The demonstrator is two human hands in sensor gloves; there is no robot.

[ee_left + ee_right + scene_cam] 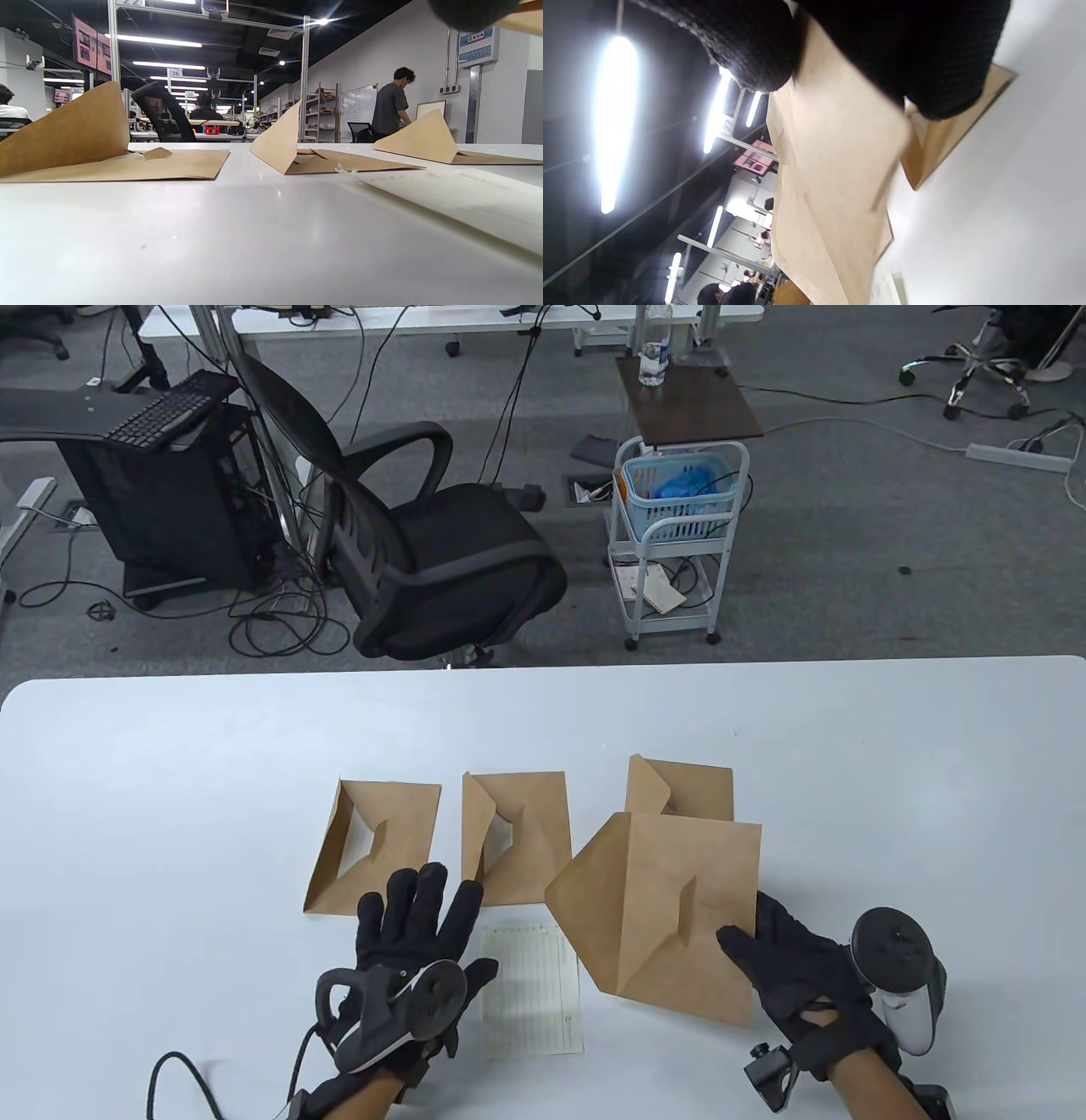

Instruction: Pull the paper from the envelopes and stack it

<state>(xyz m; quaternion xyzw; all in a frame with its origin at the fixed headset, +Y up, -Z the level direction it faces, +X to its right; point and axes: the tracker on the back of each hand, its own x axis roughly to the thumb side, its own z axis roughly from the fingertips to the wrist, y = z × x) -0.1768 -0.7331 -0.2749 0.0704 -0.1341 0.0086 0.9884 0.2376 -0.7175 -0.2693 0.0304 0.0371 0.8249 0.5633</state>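
My right hand [747, 929] grips a brown envelope [670, 916] by its right edge, thumb on top, and holds it tilted above the table with its flap open to the left. In the right wrist view my fingers [891, 51] pinch the same envelope [831, 169]. Three more brown envelopes lie in a row with raised flaps: left [373, 848], middle [517, 840] and right [691, 789]. A white printed sheet [533, 988] lies flat between my hands. My left hand [420, 903] lies flat with fingers spread, left of the sheet, fingertips at the near edges of the left and middle envelopes.
The white table [170, 780] runs wide to both sides. In the left wrist view the three envelopes [110, 161] and the sheet [466, 195] lie low on the tabletop. An office chair [424, 560] and a trolley [679, 534] stand beyond the far edge.
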